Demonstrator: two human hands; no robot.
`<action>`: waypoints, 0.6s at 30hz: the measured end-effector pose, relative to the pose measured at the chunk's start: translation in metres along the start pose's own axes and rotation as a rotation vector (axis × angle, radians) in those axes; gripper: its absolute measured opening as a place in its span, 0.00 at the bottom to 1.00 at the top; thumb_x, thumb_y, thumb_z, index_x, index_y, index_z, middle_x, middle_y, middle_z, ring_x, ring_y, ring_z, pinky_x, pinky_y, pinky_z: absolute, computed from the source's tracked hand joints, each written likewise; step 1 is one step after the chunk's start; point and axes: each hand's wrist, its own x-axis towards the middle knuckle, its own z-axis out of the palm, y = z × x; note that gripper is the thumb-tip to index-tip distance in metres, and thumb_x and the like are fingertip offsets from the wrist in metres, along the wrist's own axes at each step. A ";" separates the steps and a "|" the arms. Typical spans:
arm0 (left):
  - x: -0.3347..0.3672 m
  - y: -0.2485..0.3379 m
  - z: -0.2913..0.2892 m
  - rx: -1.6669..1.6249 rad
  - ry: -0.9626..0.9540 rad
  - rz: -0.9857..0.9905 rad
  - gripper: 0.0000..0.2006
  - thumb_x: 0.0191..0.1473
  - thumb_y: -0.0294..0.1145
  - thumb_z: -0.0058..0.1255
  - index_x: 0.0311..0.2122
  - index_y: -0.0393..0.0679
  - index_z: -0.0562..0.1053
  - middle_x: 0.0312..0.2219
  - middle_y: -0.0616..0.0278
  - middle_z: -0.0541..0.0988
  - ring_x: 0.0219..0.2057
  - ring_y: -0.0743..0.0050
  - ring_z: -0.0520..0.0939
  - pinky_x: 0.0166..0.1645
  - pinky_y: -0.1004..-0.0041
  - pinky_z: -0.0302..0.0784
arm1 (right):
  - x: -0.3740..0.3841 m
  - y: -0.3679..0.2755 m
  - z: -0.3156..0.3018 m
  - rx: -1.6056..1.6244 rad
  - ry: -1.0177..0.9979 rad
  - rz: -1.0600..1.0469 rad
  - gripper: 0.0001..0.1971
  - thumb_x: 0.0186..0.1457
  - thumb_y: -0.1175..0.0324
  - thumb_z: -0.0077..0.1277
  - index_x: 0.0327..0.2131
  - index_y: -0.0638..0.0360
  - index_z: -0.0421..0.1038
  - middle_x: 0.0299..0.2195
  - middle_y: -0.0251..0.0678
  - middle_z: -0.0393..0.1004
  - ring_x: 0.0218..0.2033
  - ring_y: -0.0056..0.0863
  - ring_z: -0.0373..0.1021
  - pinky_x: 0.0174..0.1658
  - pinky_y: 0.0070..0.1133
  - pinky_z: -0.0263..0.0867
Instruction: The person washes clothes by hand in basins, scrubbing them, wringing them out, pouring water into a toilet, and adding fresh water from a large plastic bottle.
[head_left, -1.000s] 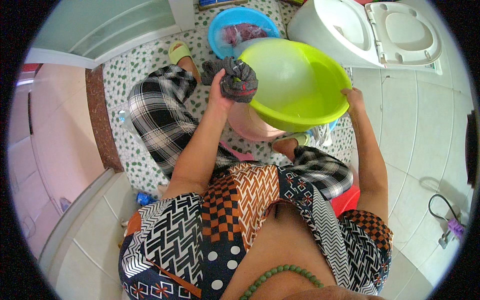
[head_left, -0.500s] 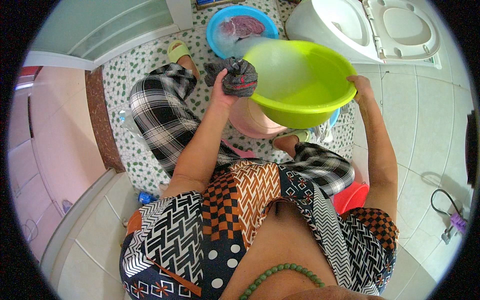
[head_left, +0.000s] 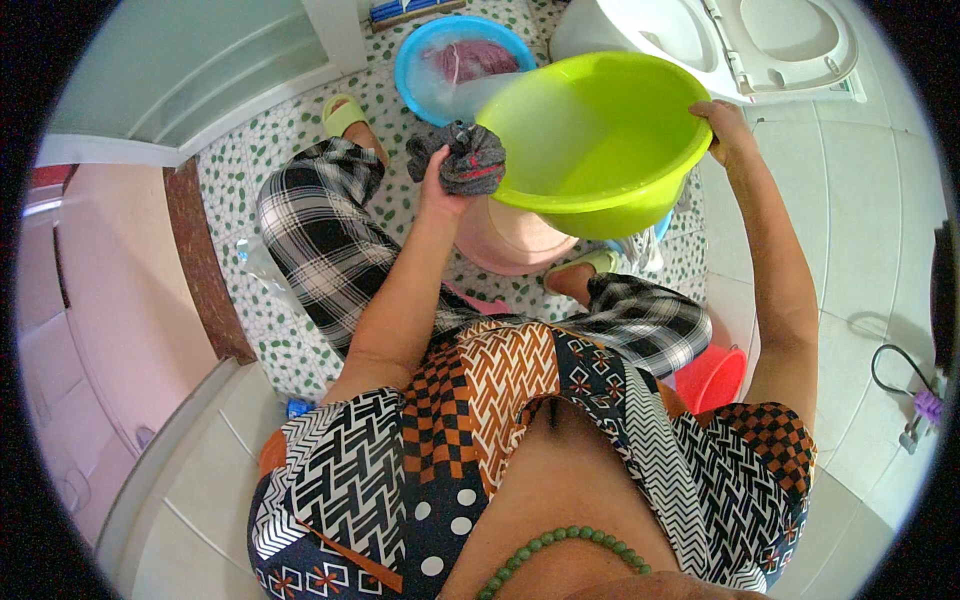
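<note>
My left hand (head_left: 442, 188) grips a wadded dark grey cloth (head_left: 462, 157) with a red streak, held against the near-left rim of a lime-green plastic basin (head_left: 600, 140). My right hand (head_left: 722, 128) clutches the basin's right rim. The basin is lifted and tilted away from me, toward a blue basin (head_left: 420, 70) on the floor that holds water and a reddish garment (head_left: 470, 60). Water runs from the green basin's far edge into the blue one. A pink basin (head_left: 510, 245) sits on the floor under the green one.
A white toilet (head_left: 720, 40) with its lid up stands at the far right. A red bucket (head_left: 712, 378) is by my right knee. My sandalled feet (head_left: 345, 115) rest on green-speckled pebble floor. A glass door (head_left: 180, 70) is far left; a black cable (head_left: 895, 375) lies right.
The green basin has swung up and to the right, tipping further away from me. My right hand rose with its rim; my left hand with the cloth stayed near the left rim.
</note>
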 end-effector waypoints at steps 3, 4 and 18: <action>0.010 -0.002 -0.012 0.087 0.028 0.034 0.24 0.48 0.43 0.44 0.49 0.42 0.64 0.45 0.51 0.70 0.45 0.50 0.71 0.51 0.52 0.65 | -0.011 -0.014 0.001 -0.063 -0.007 -0.067 0.11 0.44 0.76 0.49 0.31 0.74 0.64 0.22 0.41 0.69 0.17 0.30 0.66 0.20 0.24 0.64; 0.012 -0.003 -0.012 0.125 0.045 0.055 0.24 0.48 0.43 0.43 0.49 0.42 0.64 0.45 0.51 0.70 0.45 0.50 0.71 0.51 0.52 0.65 | -0.017 -0.016 0.004 -0.076 -0.008 -0.091 0.11 0.45 0.76 0.49 0.32 0.73 0.64 0.22 0.41 0.69 0.18 0.29 0.66 0.21 0.24 0.64; -0.016 0.029 0.087 0.253 0.015 0.341 0.22 0.48 0.34 0.49 0.50 0.42 0.63 0.48 0.58 0.69 0.49 0.57 0.68 0.54 0.57 0.62 | -0.034 0.091 0.001 0.302 0.117 -0.301 0.15 0.43 0.80 0.43 0.39 0.63 0.62 0.30 0.36 0.71 0.27 0.25 0.68 0.33 0.20 0.66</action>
